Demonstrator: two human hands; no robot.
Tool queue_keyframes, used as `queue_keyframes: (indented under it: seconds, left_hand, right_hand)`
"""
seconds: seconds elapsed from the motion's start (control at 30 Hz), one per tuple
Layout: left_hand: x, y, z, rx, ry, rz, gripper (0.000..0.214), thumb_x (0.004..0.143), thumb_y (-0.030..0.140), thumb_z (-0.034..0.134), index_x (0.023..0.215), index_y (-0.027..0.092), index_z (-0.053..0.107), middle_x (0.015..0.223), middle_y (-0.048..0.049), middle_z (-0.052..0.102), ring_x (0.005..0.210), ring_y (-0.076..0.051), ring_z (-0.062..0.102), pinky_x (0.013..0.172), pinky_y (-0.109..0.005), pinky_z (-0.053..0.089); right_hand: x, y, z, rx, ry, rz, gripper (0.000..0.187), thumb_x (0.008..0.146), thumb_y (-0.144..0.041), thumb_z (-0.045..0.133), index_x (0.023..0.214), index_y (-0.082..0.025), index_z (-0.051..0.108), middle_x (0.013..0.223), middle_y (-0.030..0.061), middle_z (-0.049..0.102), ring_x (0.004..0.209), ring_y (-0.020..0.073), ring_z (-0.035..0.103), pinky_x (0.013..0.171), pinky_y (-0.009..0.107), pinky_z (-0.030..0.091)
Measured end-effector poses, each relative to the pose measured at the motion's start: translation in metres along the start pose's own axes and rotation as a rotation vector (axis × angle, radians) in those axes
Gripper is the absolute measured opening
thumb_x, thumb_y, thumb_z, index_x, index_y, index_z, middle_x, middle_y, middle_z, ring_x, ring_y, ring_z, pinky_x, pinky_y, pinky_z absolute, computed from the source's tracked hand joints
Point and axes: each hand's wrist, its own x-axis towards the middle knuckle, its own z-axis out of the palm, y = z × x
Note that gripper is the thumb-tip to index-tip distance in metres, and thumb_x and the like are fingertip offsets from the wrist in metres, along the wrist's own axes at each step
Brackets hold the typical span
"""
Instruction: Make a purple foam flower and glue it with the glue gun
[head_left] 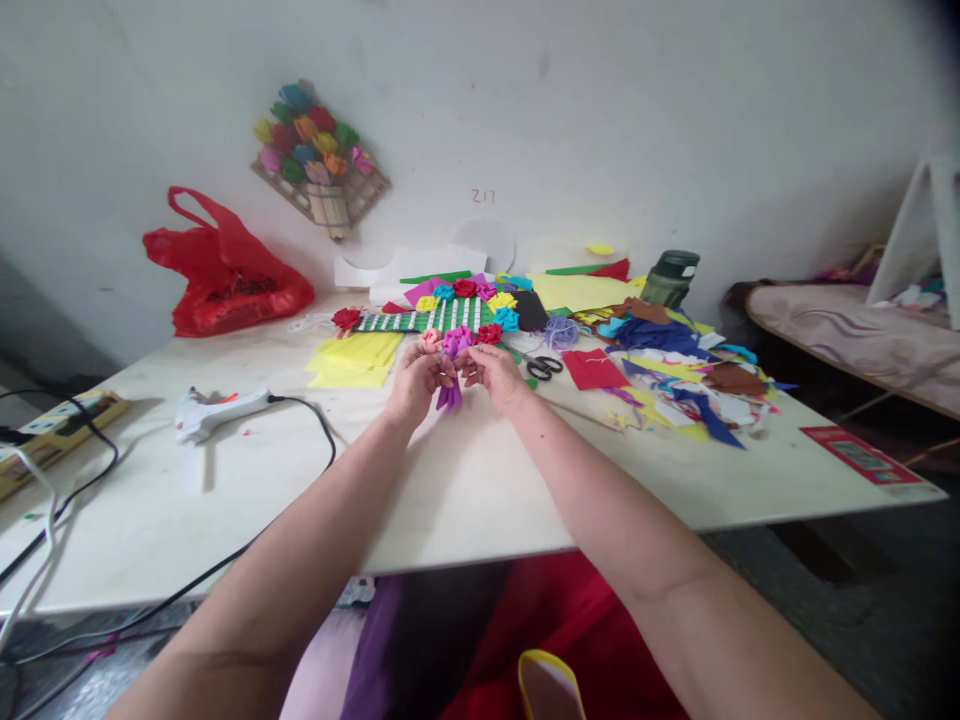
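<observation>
Over the middle of the table, both hands pinch a purple crepe paper flower (456, 342). Its ruffled head shows above my fingertips and a loose purple tail (450, 396) hangs below them. My left hand (422, 383) is closed on its left side, and my right hand (491, 374) is closed on its right side, fingertips nearly meeting. Just beyond lies a green and white woven piece (457, 315) edged with paper flowers in red, yellow, blue and pink. A dark red flower (346, 319) sits at its left end. My fingers hide part of the held flower.
A white glue gun (217, 412) with a black cord lies left, near a power strip (60, 440). Yellow paper (354, 360), black-handled scissors (544, 368), purple yarn (561, 332) and a scrap heap (675, 375) surround the work. Behind stand a red bag (225, 275) and a dark bottle (670, 279).
</observation>
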Motion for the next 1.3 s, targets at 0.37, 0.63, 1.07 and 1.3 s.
queue_keyframes:
  seconds: [0.37,0.63,1.07,1.3]
  left_hand:
    - [-0.002,-0.003,0.0,0.284,-0.068,0.087,0.028,0.067,0.028,0.067,0.085,0.017,0.048,0.054,0.0032,0.056,0.042,-0.008,0.048,0.043,-0.019,0.035]
    - [0.0,-0.003,0.004,0.326,-0.054,0.117,0.023,0.068,0.028,0.068,0.081,0.014,0.054,0.06,0.001,0.058,0.042,-0.006,0.045,0.042,-0.019,0.034]
    - [0.004,-0.004,-0.006,0.485,0.003,0.026,0.046,0.049,0.005,0.066,0.092,0.014,0.056,0.076,-0.0003,0.059,0.068,-0.011,0.055,0.059,-0.021,0.043]
    - [0.01,-0.013,-0.013,0.603,-0.095,0.029,0.03,0.049,0.008,0.068,0.077,0.015,0.06,0.073,-0.0011,0.062,0.064,-0.012,0.056,0.056,-0.021,0.041]
  right_hand:
    - [-0.002,0.003,-0.001,-0.105,-0.17,0.052,0.018,0.057,-0.01,0.059,0.074,-0.016,0.058,0.06,-0.0041,0.061,0.057,0.0098,0.057,0.053,0.022,0.048]
    - [0.001,0.017,0.004,-0.188,-0.179,-0.026,0.013,0.058,-0.013,0.063,0.069,-0.016,0.058,0.06,-0.0043,0.06,0.052,0.0082,0.054,0.049,0.021,0.045]
    - [-0.001,0.011,0.002,-0.037,-0.019,-0.006,0.025,0.06,-0.037,0.069,0.061,-0.015,0.056,0.05,-0.0042,0.055,0.045,0.006,0.048,0.045,0.019,0.04]
    - [-0.004,0.006,0.004,0.063,-0.028,-0.054,0.027,0.064,-0.04,0.067,0.066,-0.017,0.053,0.061,-0.0041,0.057,0.047,0.0049,0.045,0.042,0.018,0.035]
